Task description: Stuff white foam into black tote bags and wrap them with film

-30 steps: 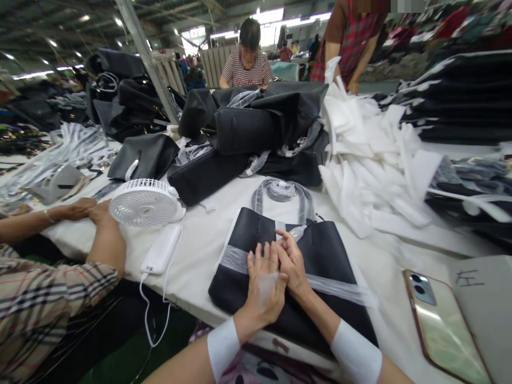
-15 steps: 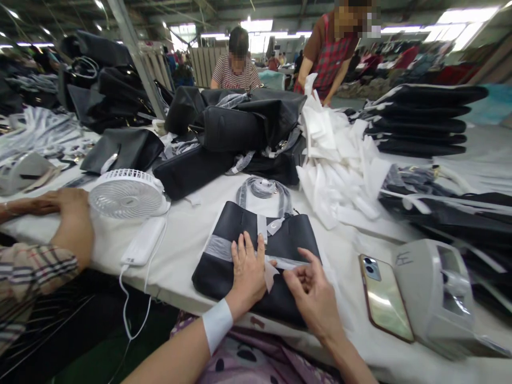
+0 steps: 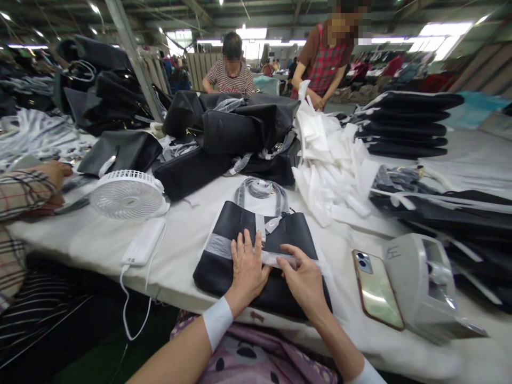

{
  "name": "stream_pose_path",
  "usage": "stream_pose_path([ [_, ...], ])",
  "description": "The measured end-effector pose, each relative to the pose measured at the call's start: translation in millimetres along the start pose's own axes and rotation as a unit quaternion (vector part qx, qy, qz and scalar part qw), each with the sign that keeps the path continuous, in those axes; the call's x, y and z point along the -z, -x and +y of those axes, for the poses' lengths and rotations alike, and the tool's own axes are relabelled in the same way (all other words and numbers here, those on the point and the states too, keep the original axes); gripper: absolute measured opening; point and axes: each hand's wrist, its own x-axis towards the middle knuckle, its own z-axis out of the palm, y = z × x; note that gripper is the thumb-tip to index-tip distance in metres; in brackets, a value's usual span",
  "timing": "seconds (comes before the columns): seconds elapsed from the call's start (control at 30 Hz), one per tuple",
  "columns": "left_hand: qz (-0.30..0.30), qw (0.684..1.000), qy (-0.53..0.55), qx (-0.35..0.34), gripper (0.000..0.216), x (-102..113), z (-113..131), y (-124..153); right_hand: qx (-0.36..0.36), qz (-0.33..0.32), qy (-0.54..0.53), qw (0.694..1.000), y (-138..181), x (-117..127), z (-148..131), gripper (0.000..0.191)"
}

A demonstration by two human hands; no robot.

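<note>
A black handbag [image 3: 224, 277] lies flat on the white table [image 3: 188, 234] in front of me, its wrapped handles [image 3: 262, 191] pointing away. A clear plastic strip [image 3: 218, 246] crosses the bag's front. My left hand [image 3: 247, 266] rests flat on the bag with fingers spread, pressing the strip down. My right hand [image 3: 306, 280] sits just to its right, fingers pinched on the strip's free end.
A small white fan [image 3: 127, 194] and a white power bank [image 3: 144, 241] sit at left, beside a co-worker's plaid sleeve [image 3: 24, 194]. A phone [image 3: 376, 290] and grey tape dispenser [image 3: 426, 282] lie at right. Black bags [image 3: 236, 133] and white wrapping [image 3: 332, 154] are piled behind; two people work beyond.
My right hand came off the bag, then returned to the strip and pulled it rightward across the bag. The co-worker's hands drew back to the left. My view shifted right.
</note>
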Motion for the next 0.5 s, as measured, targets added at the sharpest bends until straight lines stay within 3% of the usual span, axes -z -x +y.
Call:
stream_pose_path([
  [0.13,0.014,0.999,0.038,-0.013,0.088,-4,-6,3,0.117,0.012,0.041,0.992,-3,13,-2,0.031],
  [0.23,0.014,0.998,0.055,-0.019,0.089,-5,-8,4,0.163,0.024,0.049,0.985,-6,18,2,0.026],
  [0.33,0.007,0.998,0.058,-0.027,0.089,-4,-9,5,0.148,0.024,0.063,0.987,-8,19,15,0.029],
  [0.5,-0.005,0.997,0.065,-0.045,0.092,-3,-10,5,0.049,0.014,0.086,0.995,-11,21,31,0.03],
])
